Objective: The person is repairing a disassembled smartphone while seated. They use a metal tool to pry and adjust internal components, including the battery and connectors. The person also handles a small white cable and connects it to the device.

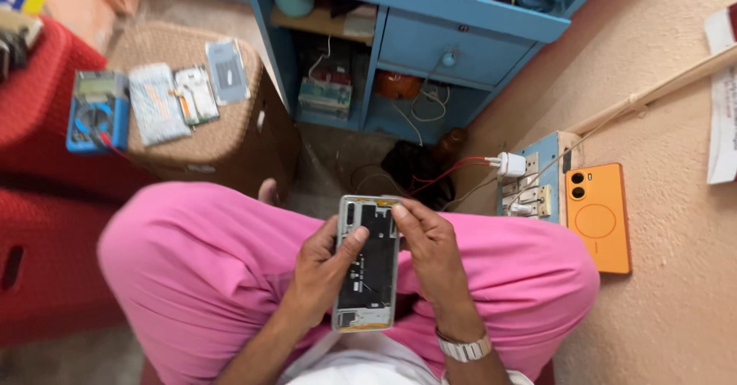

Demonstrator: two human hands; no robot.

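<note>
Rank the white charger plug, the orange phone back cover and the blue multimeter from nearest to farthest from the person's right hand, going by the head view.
From the right hand:
1. White charger plug, up and to the right, in the switchboard.
2. Orange phone back cover, farther right, against the wall.
3. Blue multimeter, far left, beside the wicker stool.

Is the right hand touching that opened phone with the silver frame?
Touching: the head view shows the right hand with fingertips on the opened phone's top edge.
</note>
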